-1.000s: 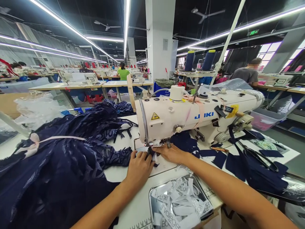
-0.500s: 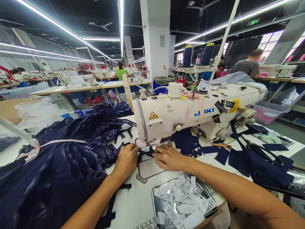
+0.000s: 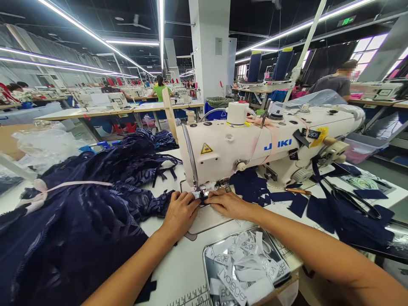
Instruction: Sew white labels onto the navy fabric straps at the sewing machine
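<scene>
My left hand (image 3: pixel 182 212) is closed, its fingers bent over navy fabric (image 3: pixel 156 205) just left of the presser foot (image 3: pixel 201 194). On the other side of the foot, my right hand (image 3: pixel 230 205) is closed too, fingertips pressed together on the fabric's edge at the needle area. Only a small dark bit of cloth shows between the hands; my fingers cover the rest. Over them stands the white sewing machine (image 3: pixel 219 146). From my left hand the cloth runs back into a large heap of navy lace garments (image 3: pixel 70 225), tied with a pale pink strip (image 3: pixel 76 183).
A metal tray (image 3: pixel 207 272) of white printed labels (image 3: pixel 234 284) stands at the table's front. Navy scraps (image 3: pixel 247 187), a wooden-handled tool (image 3: pixel 298 191) and black scissors (image 3: pixel 357 202) lie to the right. Thread cones (image 3: pixel 282 64) stand behind the machine. People work at tables farther off.
My left hand has moved right, closer to the presser foot and my right hand, and the fabric has come along with it. My right hand stays nearly in place. The view has shifted slightly.
</scene>
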{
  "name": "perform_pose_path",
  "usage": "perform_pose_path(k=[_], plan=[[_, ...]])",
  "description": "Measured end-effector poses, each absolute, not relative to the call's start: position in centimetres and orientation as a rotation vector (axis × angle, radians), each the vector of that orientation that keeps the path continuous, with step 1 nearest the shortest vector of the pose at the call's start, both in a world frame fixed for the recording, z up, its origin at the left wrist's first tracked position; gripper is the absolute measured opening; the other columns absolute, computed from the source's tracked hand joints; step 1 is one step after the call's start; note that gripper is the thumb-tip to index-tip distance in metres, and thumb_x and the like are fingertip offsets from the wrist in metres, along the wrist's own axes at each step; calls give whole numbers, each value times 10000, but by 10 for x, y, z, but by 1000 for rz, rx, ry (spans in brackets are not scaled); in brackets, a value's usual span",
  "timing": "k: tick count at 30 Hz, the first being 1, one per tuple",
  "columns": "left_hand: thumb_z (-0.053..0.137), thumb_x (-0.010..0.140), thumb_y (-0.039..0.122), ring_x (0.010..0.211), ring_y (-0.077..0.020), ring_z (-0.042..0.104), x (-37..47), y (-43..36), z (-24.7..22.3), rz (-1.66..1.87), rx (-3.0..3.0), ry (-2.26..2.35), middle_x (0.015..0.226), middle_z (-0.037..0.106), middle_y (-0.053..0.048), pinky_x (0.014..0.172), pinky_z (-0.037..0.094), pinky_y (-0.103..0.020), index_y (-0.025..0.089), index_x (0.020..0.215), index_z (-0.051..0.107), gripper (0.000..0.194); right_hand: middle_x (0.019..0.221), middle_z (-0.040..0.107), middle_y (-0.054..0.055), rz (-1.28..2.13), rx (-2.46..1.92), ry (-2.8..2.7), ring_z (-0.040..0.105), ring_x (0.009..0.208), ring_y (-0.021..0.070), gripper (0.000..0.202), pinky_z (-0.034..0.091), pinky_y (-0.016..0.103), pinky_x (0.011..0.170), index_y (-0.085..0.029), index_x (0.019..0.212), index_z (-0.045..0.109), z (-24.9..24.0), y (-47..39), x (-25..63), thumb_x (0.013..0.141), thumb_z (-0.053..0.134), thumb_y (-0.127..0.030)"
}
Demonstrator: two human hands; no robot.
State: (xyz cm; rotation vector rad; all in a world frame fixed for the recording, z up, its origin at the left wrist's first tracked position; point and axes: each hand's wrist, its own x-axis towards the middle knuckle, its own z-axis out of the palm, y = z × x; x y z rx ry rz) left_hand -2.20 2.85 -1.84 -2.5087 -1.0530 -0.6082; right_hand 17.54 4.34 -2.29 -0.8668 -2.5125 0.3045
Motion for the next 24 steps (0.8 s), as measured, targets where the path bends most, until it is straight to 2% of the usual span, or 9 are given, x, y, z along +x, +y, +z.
perform_pose_path(k=[9,13,18,21,24], plan=[[448,834,184,690,-161,469,-19,30,-19,-598,-2537,-998,694,565,-15,702,331,-346,200,780,633,193,954,598,57,332,-781,-2468,541,899,152,230,434,260,785,-162,933,644,-23,46,181,820,455,-94],[447,834,184,718,-169,476,-21,30,-18,-563,-2594,-1008,734,574,-28,675,356,-335,198,795,638,195,987,576,67,129,-772,-2612,530,871,163,244,436,265,742,-161,994,617,-21,43,182,821,457,-100],[452,815,125,840,-182,488,-28,30,-17,-662,-2733,-1081,908,584,-52,696,417,-313,187,914,623,207,984,563,70,-157,-782,-2730,505,853,188,267,427,264,643,-178,1039,581,-19,41,182,825,437,-110],[460,806,112,824,-171,494,-31,30,-19,-721,-2748,-1143,887,573,-50,720,441,-313,177,931,616,211,986,558,67,-203,-763,-2734,504,845,179,262,422,259,646,-178,1038,576,-19,41,182,832,428,-111],[454,809,118,778,-162,497,-31,31,-21,-750,-2710,-1138,830,556,-48,685,455,-299,172,865,630,193,990,555,70,-216,-755,-2736,510,825,170,268,421,256,644,-175,1041,571,-19,40,182,832,421,-100]])
